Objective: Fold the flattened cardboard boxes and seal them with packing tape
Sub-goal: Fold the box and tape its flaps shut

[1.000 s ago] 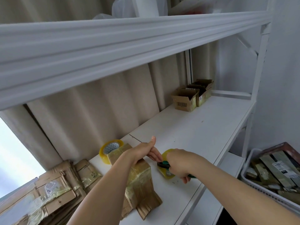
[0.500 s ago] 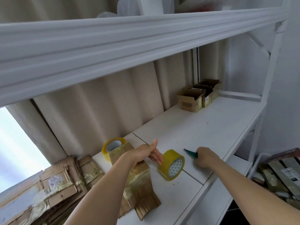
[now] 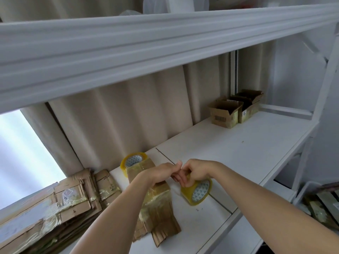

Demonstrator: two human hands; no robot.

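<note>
A small flattened cardboard box (image 3: 157, 204), wrapped in clear tape, lies on the white shelf (image 3: 238, 153). My left hand (image 3: 161, 173) holds its far end, thumb raised and fingers reaching toward the right. My right hand (image 3: 196, 171) meets it there, with fingers curled over the top of a yellow tape roll (image 3: 199, 192) that stands on edge beside the box. A second tape roll (image 3: 134, 160) stands behind the box against the curtain. No cutter is in sight.
A stack of flattened boxes (image 3: 55, 204) lies at the left. Two open cardboard boxes (image 3: 225, 114) stand at the far end of the shelf. A bin of cardboard (image 3: 322, 204) sits low at the right. The upper shelf edge (image 3: 165, 52) hangs overhead.
My right hand left the green cutter on the shelf to the right, came back left and now grips the tape roll. My left hand stayed on the box.
</note>
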